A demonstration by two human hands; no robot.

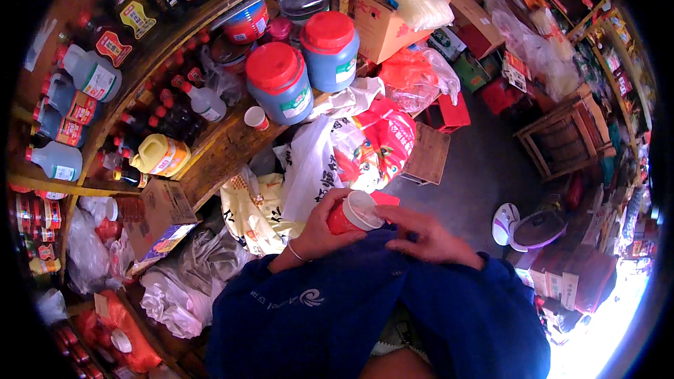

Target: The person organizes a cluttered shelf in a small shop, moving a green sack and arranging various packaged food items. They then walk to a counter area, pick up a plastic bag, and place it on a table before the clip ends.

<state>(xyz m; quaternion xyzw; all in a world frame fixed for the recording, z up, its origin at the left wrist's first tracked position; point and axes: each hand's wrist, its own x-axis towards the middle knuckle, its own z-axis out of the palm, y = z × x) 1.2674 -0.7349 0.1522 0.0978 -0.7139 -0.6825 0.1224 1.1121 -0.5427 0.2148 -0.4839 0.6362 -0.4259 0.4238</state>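
Observation:
My left hand [313,231] is wrapped around a red paper cup [342,219] with a white rim, held in front of my chest. The mouth of the cup tilts toward my right hand [434,239]. That hand is slightly blurred, its thumb and fingers apart. Its fingertips are at the cup's rim; whether they touch it I cannot tell. Beyond the cup lie a white plastic sack [310,163] with dark characters and a red printed bag [387,129]. What the cup contains is not clear.
Two blue plastic jars [279,87] with red lids stand on the wooden shelf [231,155], near another paper cup [256,118]. Bottles, including a yellow jug [160,155], fill the left shelves. A wooden stool [427,155], a wooden crate [563,134] and a shoe [505,223] are at right.

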